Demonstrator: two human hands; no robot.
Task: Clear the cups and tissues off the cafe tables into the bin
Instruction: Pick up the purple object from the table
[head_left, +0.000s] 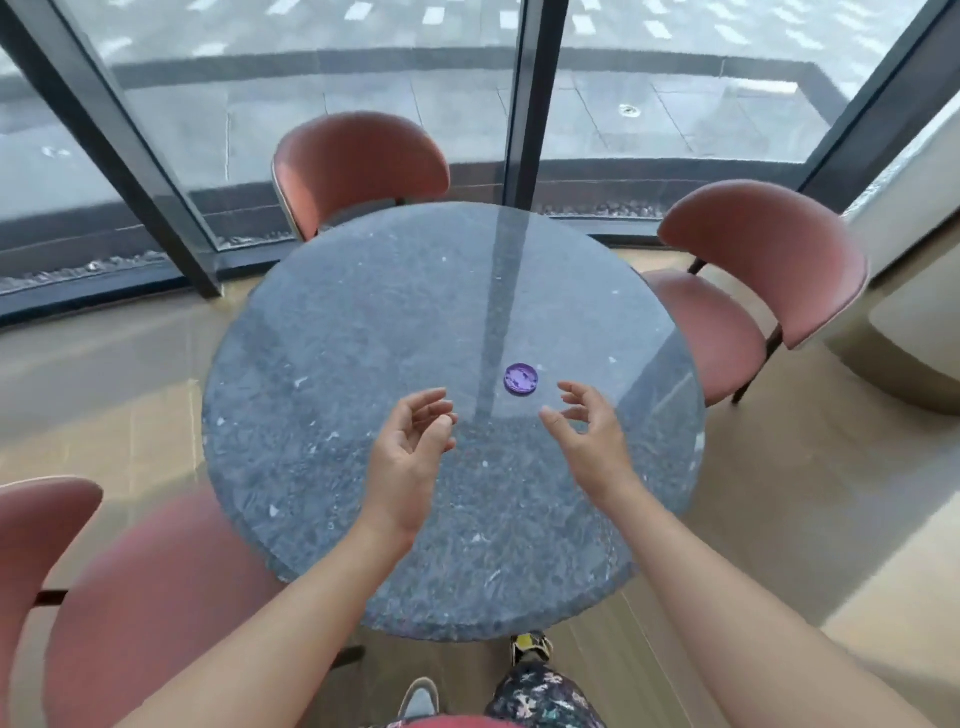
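Over the round stone table, from the head view: both hands held above the top, palms turned toward each other. Of the left hand: fingers loosely bent, nothing held. Of the right hand: likewise relaxed and half open, nothing held, apparently clear of the stone. Just beyond the fingertips and between the two hands, lying flat on the table, a small purple disc, possibly a cup lid, though too small to tell. No cups and no tissues anywhere on this top; no bin in sight either. Around the table, pink chairs, and behind them a tall window. Judged from this: table nearly done, with only the purple piece perhaps left to pick up; cannot tell how other tables stand.
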